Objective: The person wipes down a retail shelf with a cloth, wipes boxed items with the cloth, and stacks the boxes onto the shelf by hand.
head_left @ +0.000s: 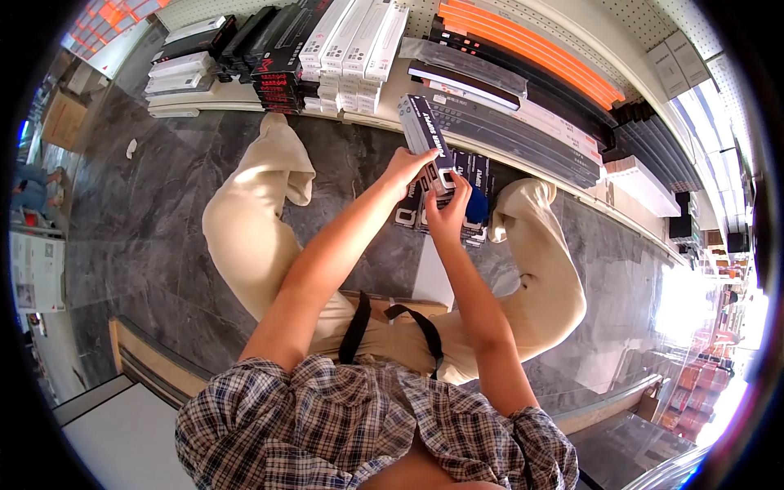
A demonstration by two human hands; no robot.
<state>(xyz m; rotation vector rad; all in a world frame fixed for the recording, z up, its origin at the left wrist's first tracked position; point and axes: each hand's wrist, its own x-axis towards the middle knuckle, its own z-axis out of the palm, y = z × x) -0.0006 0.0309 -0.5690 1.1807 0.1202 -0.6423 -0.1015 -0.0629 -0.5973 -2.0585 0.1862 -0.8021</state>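
Observation:
A long power supply box (423,122), white and dark with "POWER SUPPLY" printed on its side, is held tilted before the shelf. My left hand (406,169) closes round its left side, thumb across the printed face. At its near end my right hand (451,204) grips the box, fingers up against the edge. Below, on the floor between my feet, lie several dark power supply boxes (482,175), partly covered by my hands. Something blue (478,206) shows beside my right hand; its kind is unclear.
The low shelf (367,121) in front bears stacked white boxes (351,41), black boxes (282,61), long flat boxes (506,118) and orange-edged packs (531,45). My legs flank the floor boxes. A white panel (433,273) lies between my knees.

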